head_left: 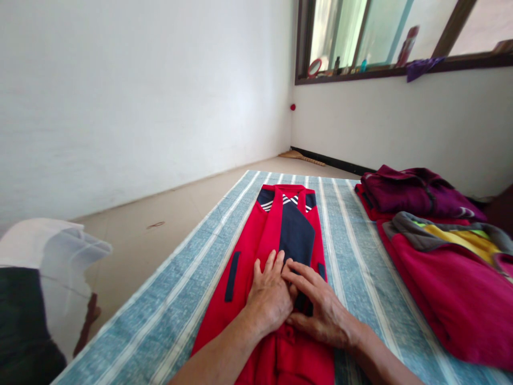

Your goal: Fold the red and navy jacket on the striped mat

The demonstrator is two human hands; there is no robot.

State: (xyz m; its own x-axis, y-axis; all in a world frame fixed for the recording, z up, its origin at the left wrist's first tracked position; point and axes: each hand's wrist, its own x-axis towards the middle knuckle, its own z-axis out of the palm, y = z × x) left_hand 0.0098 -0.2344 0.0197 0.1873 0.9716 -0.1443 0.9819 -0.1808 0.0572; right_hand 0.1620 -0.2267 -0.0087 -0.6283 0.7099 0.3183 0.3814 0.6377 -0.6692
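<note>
The left grip (pixel 269 294) and right grip (pixel 320 313) are covering the middle of the red polo shirt (pixel 280 224), and the bottom edge is cutting off its hem. At upper right, small items (pixel 336 66) on the windowsill (pixel 380 71) are showing too small to tell. A blurred white-and-black shape (pixel 40 283) is running off the lower left edge, and a crimson fleece garment (pixel 452 289) is running off the right edge.

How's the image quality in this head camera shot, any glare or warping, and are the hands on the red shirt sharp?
In the head view, the window is washed out by bright daylight, the striped mat slants from wide-angle distortion, the white-and-black shape at lower left looks smeared, and the left hand and right hand on the red shirt stay sharp.
</note>
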